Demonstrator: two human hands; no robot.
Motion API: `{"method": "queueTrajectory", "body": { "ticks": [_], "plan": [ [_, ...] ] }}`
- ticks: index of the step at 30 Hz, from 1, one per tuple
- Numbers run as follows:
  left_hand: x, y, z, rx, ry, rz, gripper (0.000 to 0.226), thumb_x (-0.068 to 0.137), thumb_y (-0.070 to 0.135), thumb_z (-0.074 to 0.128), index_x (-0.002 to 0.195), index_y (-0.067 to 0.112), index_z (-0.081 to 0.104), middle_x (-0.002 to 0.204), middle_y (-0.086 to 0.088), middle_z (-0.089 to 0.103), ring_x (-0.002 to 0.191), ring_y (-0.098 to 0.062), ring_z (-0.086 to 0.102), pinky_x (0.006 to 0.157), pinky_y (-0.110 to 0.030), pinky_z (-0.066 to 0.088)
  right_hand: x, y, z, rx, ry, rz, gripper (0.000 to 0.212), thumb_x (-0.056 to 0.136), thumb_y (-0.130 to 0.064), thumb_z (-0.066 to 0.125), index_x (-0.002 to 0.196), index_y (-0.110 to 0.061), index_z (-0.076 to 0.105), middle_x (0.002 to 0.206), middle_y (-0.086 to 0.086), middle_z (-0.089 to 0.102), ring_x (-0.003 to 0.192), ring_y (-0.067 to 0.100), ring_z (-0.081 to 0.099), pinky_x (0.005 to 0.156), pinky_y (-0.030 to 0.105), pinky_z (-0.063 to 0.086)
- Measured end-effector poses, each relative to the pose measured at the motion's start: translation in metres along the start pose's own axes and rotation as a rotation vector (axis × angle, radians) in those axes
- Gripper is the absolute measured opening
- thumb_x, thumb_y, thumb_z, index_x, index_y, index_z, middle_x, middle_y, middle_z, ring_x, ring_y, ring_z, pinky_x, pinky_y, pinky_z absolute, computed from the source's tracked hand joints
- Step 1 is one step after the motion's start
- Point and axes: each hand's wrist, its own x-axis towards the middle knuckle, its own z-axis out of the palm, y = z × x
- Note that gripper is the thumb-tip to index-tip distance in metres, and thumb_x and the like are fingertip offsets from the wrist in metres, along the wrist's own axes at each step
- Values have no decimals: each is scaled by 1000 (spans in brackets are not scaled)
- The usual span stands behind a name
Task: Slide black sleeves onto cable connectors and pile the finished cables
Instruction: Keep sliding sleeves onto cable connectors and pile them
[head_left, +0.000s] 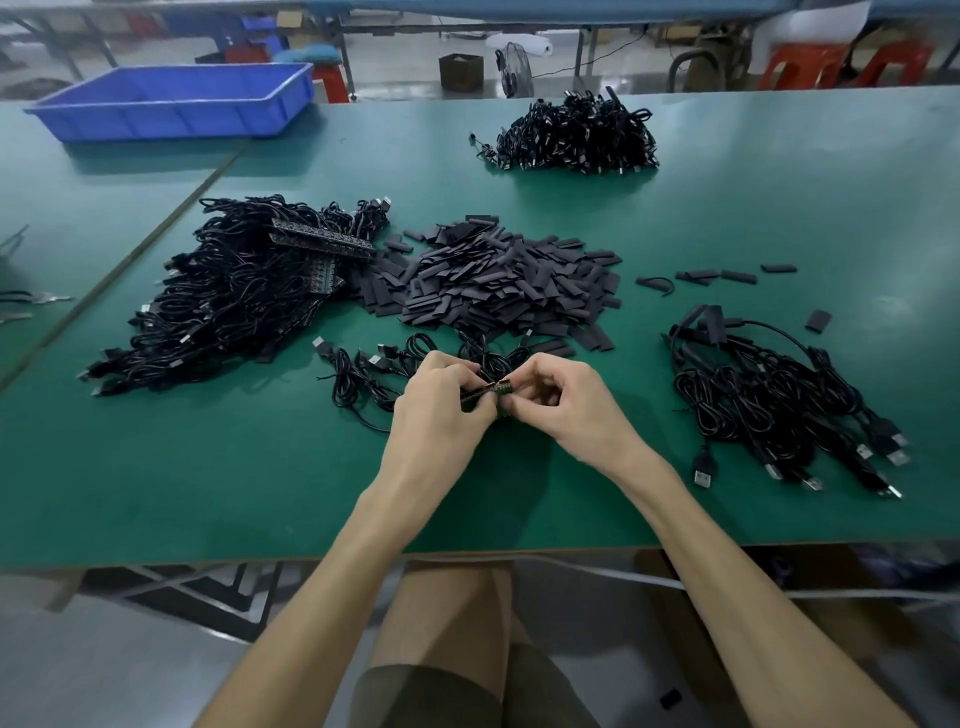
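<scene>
My left hand (441, 405) and my right hand (561, 402) meet over the green table (260, 467), near its front edge. Together they pinch a small green connector board (491, 391) whose black cable trails back behind the fingers. A heap of flat black sleeves (498, 280) lies just beyond the hands. A large pile of black cables (234, 296) sits to the left, with strips of boards on top. A smaller pile of cables with USB plugs (779, 405) lies to the right. A few loose cables (374, 374) lie beside my left hand.
A third cable pile (576, 132) sits at the far middle of the table. A blue plastic bin (176, 101) stands at the far left corner. Stray sleeves (727, 275) lie right of the heap. Red stools and benches stand beyond the table.
</scene>
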Motion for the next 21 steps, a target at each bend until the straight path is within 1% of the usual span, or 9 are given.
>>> {"method": "queueTrajectory", "body": {
  "ticks": [3,6,8,10,13,17,19,21],
  "plan": [
    [-1,2,3,1,17,-17,11,93,27,71,93,16,74,113,15,57,92,-5,56,72,-17,37,-2,-2,1,-7,11,1,10,89,-10,80,91,-14,72,74,-8,70,64,0,56,64,16,45],
    [-2,4,7,12,58,-25,12,95,24,68,91,13,71,113,12,60,92,-9,59,76,-20,39,-4,-4,2,-45,45,-6,11,87,-9,79,88,-13,69,76,2,71,65,5,55,64,20,48],
    [-2,6,7,21,84,-41,12,95,22,66,91,12,69,112,10,62,92,-12,61,77,-23,41,-5,-5,4,-81,55,-19,13,87,-8,78,85,-14,67,74,0,69,63,4,53,62,18,46],
    [-2,8,7,46,83,-41,12,96,23,65,94,12,69,113,9,62,93,-15,62,79,-29,47,-5,-7,3,-61,53,-15,12,86,-8,79,86,-13,69,74,-3,69,63,2,55,63,18,47],
    [-4,9,2,142,67,14,15,98,25,63,98,11,69,117,8,61,92,-18,62,79,-38,52,-2,-7,-3,62,84,16,9,88,-11,80,96,-12,74,80,4,76,71,9,63,70,26,53],
    [-9,2,-11,262,71,105,18,101,21,61,107,6,68,124,3,60,99,-19,62,79,-38,53,-1,-4,-11,357,229,82,14,97,-7,68,103,-16,77,86,4,79,76,8,67,68,22,52],
    [-11,-2,-18,300,59,125,19,101,20,61,111,5,68,123,1,61,101,-22,62,81,-38,53,0,-3,-11,417,262,104,16,100,-6,65,105,-16,77,91,5,80,79,11,66,68,23,51],
    [-13,-7,-24,312,49,153,18,100,19,63,109,5,69,121,-1,62,103,-23,61,87,-38,50,1,-2,-11,433,271,114,15,100,-7,65,107,-14,76,94,5,80,80,12,65,69,24,51]
  ]
}}
